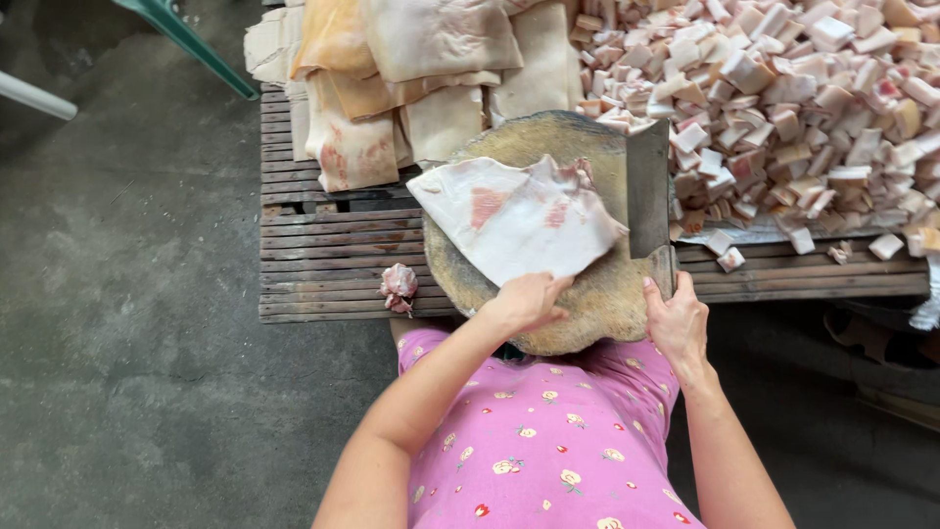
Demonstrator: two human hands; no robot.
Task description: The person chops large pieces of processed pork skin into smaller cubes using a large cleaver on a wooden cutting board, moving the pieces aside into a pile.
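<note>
One pork-skin slab (514, 220) on round chopping block (548, 294), left hand (524, 299) pinning near edge; right hand (676, 318) gripping cleaver (648, 191) just right.

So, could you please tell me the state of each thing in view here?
Left hand: resting on the near edge of the pork slab.
Right hand: closed on the cleaver handle.
Cleaver: blade down on the block.
Pork slab: whole, flat on the block.
Chopping block: on the slatted platform.
Cut pieces: heaped up.
Uncut slabs: stacked.
</note>
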